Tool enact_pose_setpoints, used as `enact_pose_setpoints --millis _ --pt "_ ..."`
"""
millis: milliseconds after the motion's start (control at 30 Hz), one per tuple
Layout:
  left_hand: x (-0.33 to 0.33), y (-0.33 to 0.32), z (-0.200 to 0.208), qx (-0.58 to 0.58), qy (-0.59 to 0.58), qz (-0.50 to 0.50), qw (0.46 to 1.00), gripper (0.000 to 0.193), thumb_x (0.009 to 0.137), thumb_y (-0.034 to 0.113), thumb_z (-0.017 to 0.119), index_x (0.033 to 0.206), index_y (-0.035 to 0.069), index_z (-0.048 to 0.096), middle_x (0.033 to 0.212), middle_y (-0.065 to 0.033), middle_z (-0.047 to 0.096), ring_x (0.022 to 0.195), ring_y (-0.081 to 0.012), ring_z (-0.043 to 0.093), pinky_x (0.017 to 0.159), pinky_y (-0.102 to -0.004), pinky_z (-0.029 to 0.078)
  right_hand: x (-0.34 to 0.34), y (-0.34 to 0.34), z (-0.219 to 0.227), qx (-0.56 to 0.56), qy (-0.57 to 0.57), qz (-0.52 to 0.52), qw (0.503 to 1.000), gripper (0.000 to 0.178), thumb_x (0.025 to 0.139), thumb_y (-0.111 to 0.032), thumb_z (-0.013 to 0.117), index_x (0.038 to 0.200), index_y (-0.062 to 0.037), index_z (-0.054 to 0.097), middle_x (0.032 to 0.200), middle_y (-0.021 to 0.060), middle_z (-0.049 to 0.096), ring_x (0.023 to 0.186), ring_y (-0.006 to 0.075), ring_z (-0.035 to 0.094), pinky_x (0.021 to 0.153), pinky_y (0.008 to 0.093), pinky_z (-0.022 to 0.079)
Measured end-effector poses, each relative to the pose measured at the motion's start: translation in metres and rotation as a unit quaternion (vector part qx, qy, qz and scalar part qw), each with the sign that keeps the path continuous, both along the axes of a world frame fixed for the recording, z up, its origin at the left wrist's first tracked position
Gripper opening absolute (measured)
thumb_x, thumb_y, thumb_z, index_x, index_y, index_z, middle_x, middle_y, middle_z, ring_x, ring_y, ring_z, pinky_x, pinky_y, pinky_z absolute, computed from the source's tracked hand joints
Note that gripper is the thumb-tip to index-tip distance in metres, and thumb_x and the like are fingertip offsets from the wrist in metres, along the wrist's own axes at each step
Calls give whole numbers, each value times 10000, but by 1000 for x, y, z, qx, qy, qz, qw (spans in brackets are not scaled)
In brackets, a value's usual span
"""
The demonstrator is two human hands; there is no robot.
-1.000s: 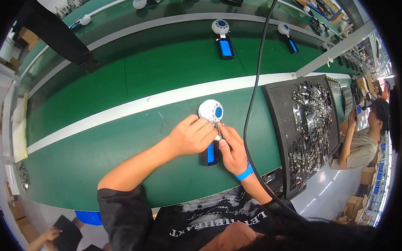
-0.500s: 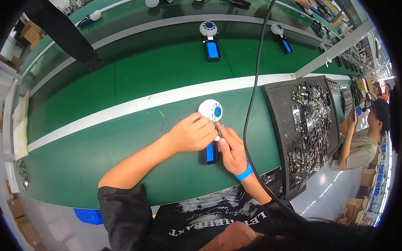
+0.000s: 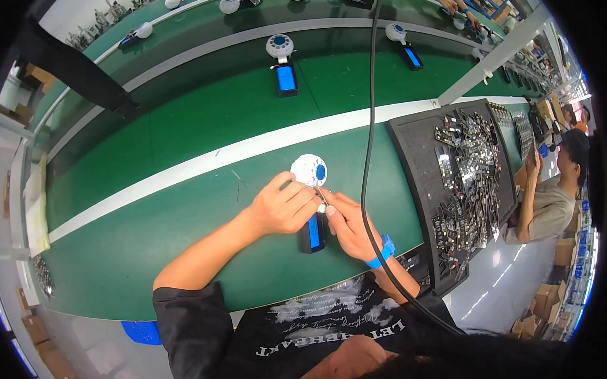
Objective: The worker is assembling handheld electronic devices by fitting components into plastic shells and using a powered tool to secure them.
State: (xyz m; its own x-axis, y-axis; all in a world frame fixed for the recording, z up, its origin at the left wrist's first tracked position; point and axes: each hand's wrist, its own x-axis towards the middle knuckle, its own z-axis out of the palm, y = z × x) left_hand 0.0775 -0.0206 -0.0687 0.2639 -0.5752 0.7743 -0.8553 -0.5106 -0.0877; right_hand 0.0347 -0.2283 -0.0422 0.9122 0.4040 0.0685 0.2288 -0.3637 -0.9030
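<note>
A handheld device with a round white head [image 3: 304, 168] bearing a blue disc lies on the green bench. Its black handle holds a blue block [image 3: 314, 232] and points toward me. My left hand [image 3: 284, 205] has its fingers closed on the device's neck, just below the white head. Close against it, my right hand [image 3: 347, 227] pinches a thin metal tool [image 3: 322, 197], whose tip meets the neck area. The tool's exact kind is not clear. Fingers cover most of the joint between head and handle. A blue band [image 3: 382, 255] circles my right wrist.
A black tray [image 3: 417, 179] heaped with small circuit boards sits at the right. A black cable [image 3: 368, 134] hangs across the view. Similar devices [image 3: 284, 66] lie on the green belt beyond the white rail [image 3: 183, 184]. A co-worker [image 3: 551, 194] is at the right.
The nearer devices on the belt have shifted left. My view has moved slightly. Both hands stay at the device's neck, with the right hand still pinching the thin tool.
</note>
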Motion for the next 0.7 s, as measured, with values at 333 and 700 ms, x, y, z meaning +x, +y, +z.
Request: enact_pose_setpoints --millis 333,700 --pt "-3 2 -1 65 6 -39 997 105 776 167 697 827 76 686 817 -24 645 763 -166 637 866 -438 507 1 -13 19 -47 28 58 997 371 1013 -97 513 1349 49 568 1009 245 634 887 432 630 812 460 510" --pt "-8 -11 2 25 67 37 997 168 796 278 764 820 143 668 805 19 638 786 -173 643 965 -518 461 8 -29 6 18 48 93 994 381 1025 -110 500 1367 45 561 1050 250 636 926 420 618 838 446 498"
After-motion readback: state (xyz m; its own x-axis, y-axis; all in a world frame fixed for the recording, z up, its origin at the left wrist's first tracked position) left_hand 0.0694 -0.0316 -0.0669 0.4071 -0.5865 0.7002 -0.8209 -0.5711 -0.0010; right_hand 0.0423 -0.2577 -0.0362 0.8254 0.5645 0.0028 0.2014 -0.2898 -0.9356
